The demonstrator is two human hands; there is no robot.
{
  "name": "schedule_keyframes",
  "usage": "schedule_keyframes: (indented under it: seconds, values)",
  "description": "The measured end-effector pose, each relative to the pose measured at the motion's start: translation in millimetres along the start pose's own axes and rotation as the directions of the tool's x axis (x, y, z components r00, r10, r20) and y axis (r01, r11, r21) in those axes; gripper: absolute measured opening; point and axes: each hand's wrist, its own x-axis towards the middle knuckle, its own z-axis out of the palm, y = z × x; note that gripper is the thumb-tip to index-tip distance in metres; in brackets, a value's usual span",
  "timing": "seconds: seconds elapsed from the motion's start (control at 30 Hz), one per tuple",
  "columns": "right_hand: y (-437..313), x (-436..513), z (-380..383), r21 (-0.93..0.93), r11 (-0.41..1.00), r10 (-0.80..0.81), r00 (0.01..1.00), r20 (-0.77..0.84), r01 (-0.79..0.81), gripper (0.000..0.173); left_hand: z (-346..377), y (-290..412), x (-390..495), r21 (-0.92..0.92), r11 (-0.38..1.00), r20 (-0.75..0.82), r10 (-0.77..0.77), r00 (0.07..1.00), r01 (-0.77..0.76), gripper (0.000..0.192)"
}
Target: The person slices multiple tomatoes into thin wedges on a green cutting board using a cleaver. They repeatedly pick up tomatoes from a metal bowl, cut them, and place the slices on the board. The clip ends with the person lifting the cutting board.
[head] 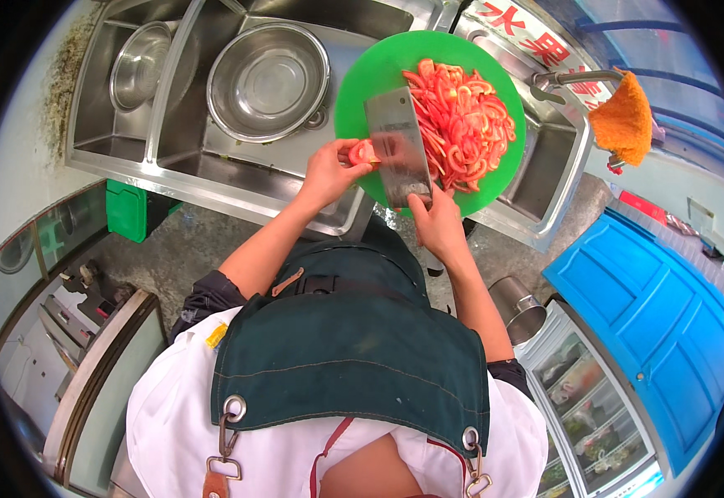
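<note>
My right hand [439, 224] grips the handle of a broad steel cleaver [398, 146], whose blade extends away over a round green cutting board [362, 68]. At the left side of the blade, my left hand [329, 171] holds a piece of tomato [363, 154] between thumb and fingers, near the board's left edge. The blade's shiny face mirrors the tomato and fingers. On the right of the cleaver lies a large pile of sliced tomato [461, 124]. The cleaver's far right edge touches or overlaps some slices; I cannot tell which.
A steel bowl [268, 84] sits in the stainless sink [225, 165] at left, with a perforated steel bowl [141, 68] farther left. A faucet [576, 77] and an orange cloth [623, 121] are at right. Behind stand a blue door [654, 330], a metal pot [517, 311] and a glass-front fridge [592, 398].
</note>
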Motion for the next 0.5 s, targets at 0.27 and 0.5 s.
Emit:
schedule_keyframes:
  seconds: [0.27,0.5]
  values:
    - [-8.6,3.6,8.5,-0.203,0.951,-0.269,0.946,-0.181,0.232,0.030,-2.7,11.3,-1.9,0.062,0.998,-0.027,0.018,0.999,-0.016,0.052]
    - [-21.9,-20.2,17.4,-0.448,0.849,-0.386,0.909,-0.160,0.281,0.012,-2.1,20.9,1.2,0.050,0.999,-0.046,-0.009,0.999,0.011,0.049]
